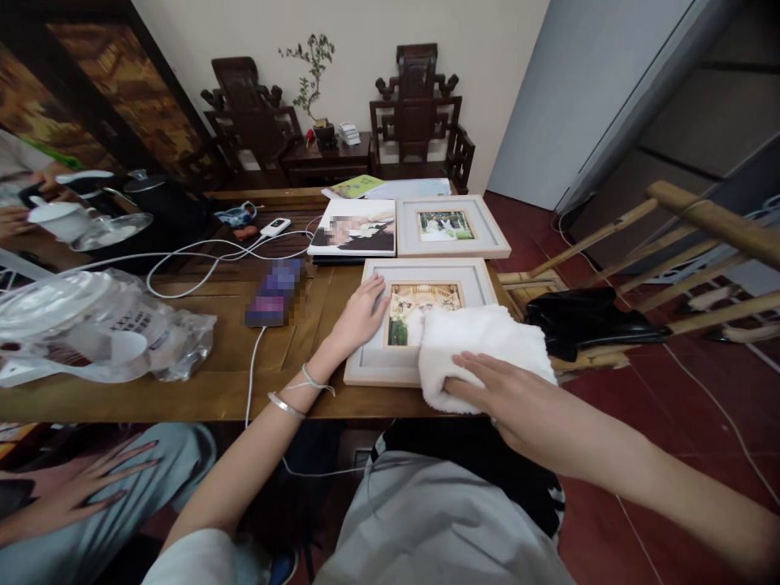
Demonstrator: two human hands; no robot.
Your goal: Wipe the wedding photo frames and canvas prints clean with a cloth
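Observation:
A light wooden picture frame [359, 367] with a photo lies flat at the table's front edge. My left hand [364, 315] rests on its left side, fingers stretched out over the border. In my right hand [487, 386] is a white cloth [487, 337], pressed on the frame's lower right part and hiding that corner. The cloth's right end hangs past the frame's edge. Just behind lies a second picture frame [487, 242] with a photo, and left of that one a photo album [359, 227] with a picture on its cover.
On the wooden table [317, 325] are a phone [277, 292], white cables, a plastic-wrapped container [110, 333] and a black kettle [162, 199]. A bamboo chair [609, 244] holding a black bag [591, 321] stands at right. Another person's hand [91, 487] rests on a knee, lower left.

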